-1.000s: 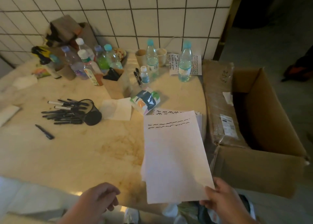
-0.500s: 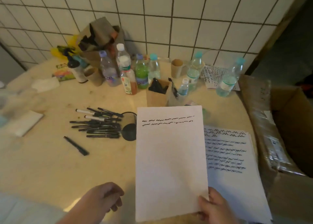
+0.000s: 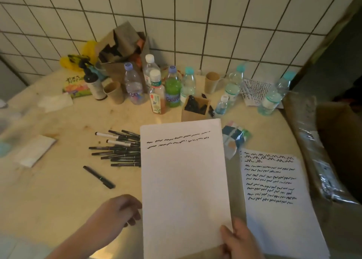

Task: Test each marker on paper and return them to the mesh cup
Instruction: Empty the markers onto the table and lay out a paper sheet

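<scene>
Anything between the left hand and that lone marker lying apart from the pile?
Nothing visible. The left hand hovers over bare tabletop, and the lone marker lies beyond it, with open surface between. The sheet pinched by the right hand sits to the side, not across that path.

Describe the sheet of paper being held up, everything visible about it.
The held sheet is a plain white page, upright in portrait, flat and uncreased as far as can be seen. Two rows of short black marker squiggles run across its top; the rest is blank. The right hand pinches its lower right corner, thumb on the front. It hangs above the table, covering the right ends of the pile of markers. The left hand sits beside its left edge; whether it touches cannot be told.
</scene>
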### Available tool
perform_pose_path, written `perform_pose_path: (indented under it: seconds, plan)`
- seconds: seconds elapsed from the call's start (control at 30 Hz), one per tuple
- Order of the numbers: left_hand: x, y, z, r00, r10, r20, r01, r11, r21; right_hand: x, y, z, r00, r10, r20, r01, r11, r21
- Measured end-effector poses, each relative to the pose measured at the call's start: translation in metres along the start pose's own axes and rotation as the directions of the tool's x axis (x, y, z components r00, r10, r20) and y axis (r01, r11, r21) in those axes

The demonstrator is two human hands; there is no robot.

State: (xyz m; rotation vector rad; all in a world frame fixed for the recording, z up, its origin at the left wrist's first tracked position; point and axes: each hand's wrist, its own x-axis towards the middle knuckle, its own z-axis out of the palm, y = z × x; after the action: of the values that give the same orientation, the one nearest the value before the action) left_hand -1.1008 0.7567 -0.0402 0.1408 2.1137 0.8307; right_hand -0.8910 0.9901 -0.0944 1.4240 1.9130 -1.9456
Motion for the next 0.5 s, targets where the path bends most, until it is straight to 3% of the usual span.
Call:
perform_pose_path:
  seconds: [0.2,0.3,0.5]
  plan:
    - [-0.013,-0.010,-0.013,1.000,-0.003,0.006,0.002,0.998,0.067,0.004,-0.001,0.013,0.992,-0.025,0.125,0.027,1.000,-0.015]
    - [-0.014,-0.022,-0.030,1.000,-0.001,-0.016,0.001,1.000,0.001,0.010,-0.004,0.032,0.985,-0.049,0.168,0.060,0.996,-0.062]
    - [0.009,-0.044,-0.075,0.971,0.068,-0.228,-0.123,0.963,-0.239,0.030,0.001,0.090,0.971,-0.003,0.238,0.004,1.000,-0.003]
